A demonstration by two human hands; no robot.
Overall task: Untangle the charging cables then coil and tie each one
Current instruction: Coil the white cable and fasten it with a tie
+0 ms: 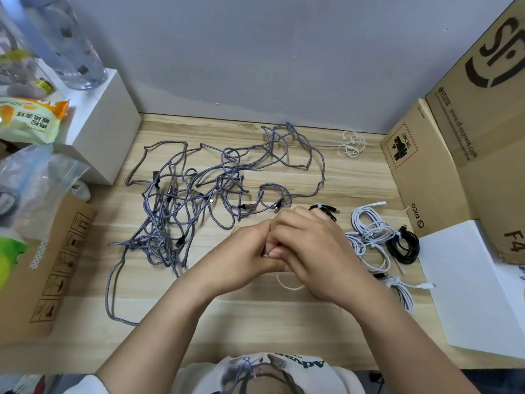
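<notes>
Both hands (287,245) around white cable (287,284)

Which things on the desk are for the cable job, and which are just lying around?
For the job:
- tangled grey cables
- coiled white cables
- coiled black cable
- thin white cable under both hands, left and right

Just lying around:
- cardboard boxes
- snack packet
- water bottle
- white earphones
</notes>
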